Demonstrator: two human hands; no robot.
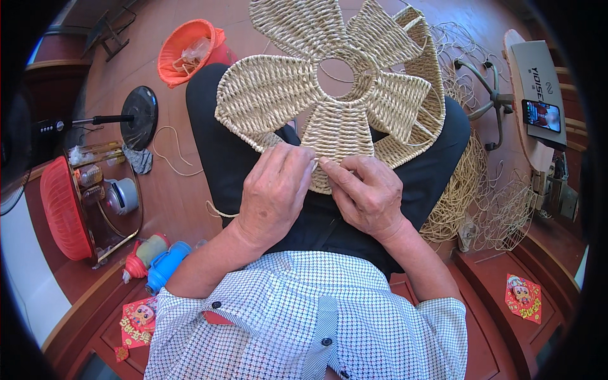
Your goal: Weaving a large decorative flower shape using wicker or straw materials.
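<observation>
A large woven straw-rope piece point(266, 95) rests on my lap, with petal-shaped panels spreading from a round hole and a curved woven wall behind them at the right. My left hand point(275, 183) is closed at the near end of the lowest petal, fingertips pinched together. Facing it, my right hand point(364, 190) pinches at the same edge, thumb and forefinger close to the left fingertips. A small pale bit of cord shows between the two hands; the fingers hide most of it. The lower petal point(339, 130) lies just beyond my fingers.
Loose straw rope point(459, 190) is heaped on the floor at the right, beside a wheeled chair base point(497, 99). A phone point(543, 116) lies on a board there. At the left stand a red-lined bin point(218, 47), a fan's round base point(138, 118) and two flasks point(168, 266).
</observation>
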